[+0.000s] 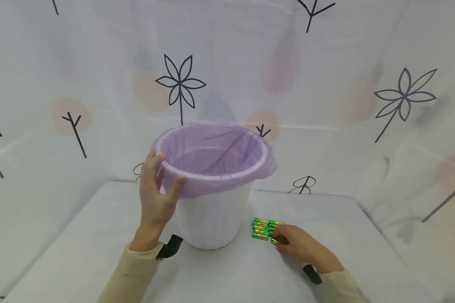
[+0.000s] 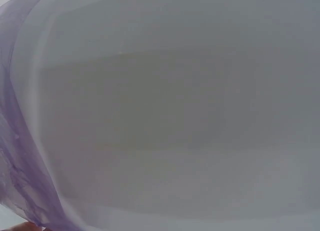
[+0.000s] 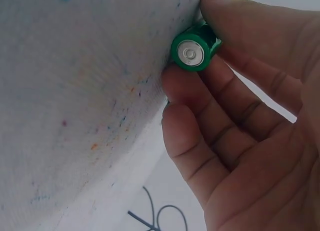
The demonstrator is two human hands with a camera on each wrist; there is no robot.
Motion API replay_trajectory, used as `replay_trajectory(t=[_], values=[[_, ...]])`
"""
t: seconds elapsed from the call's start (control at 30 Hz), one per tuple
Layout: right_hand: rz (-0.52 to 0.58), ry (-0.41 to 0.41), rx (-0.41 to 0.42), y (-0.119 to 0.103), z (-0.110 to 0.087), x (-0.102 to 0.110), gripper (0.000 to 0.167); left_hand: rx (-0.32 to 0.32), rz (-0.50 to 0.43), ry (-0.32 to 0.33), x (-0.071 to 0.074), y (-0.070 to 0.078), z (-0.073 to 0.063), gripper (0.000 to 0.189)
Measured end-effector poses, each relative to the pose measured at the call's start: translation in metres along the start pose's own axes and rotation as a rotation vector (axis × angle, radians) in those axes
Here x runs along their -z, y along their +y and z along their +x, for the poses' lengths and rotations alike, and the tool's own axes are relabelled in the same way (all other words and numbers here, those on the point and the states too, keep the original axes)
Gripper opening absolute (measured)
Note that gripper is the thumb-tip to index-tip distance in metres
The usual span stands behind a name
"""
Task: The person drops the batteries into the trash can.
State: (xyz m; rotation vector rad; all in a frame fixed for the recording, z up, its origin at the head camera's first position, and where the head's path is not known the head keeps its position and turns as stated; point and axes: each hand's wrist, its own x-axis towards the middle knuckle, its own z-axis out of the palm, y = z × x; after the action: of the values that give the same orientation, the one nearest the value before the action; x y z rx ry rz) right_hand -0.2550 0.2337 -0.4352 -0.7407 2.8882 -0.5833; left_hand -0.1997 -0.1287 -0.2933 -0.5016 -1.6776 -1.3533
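Note:
A white trash bin (image 1: 212, 219) stands upright on the table, lined with a thin purple trash bag (image 1: 216, 185) folded over its rim. My left hand (image 1: 155, 202) holds the bin's left side at the rim, over the bag, thumb toward the front. The left wrist view is mostly filled by the bin's white wall (image 2: 160, 116). To the right of the bin, several green and gold batteries (image 1: 260, 229) lie side by side in rows. My right hand (image 1: 299, 244) is at their near right end, where thumb and fingers pinch one battery (image 3: 191, 52) lying on the table.
The white tabletop (image 1: 220, 277) carries small coloured specks in the right wrist view. Behind it and at both sides hangs a pale curtain (image 1: 227, 63) printed with flowers and twigs; the bin stands near its back part.

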Motion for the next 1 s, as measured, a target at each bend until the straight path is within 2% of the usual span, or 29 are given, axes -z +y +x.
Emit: replay_trajectory(t=[0.33, 0.7, 1.0], values=[[0.032, -0.009, -0.01, 0.001, -0.004, 0.001, 0.018, -0.025, -0.003, -0.014, -0.002, 0.0, -0.001, 0.067], [0.002, 0.012, 0.013, 0.002, -0.004, 0.0, 0.018, -0.013, 0.001, -0.014, -0.002, 0.001, -0.001, 0.063], [-0.066, 0.1, 0.12, -0.009, -0.009, 0.014, 0.018, -0.019, 0.014, -0.012, -0.003, 0.002, -0.001, 0.059]])
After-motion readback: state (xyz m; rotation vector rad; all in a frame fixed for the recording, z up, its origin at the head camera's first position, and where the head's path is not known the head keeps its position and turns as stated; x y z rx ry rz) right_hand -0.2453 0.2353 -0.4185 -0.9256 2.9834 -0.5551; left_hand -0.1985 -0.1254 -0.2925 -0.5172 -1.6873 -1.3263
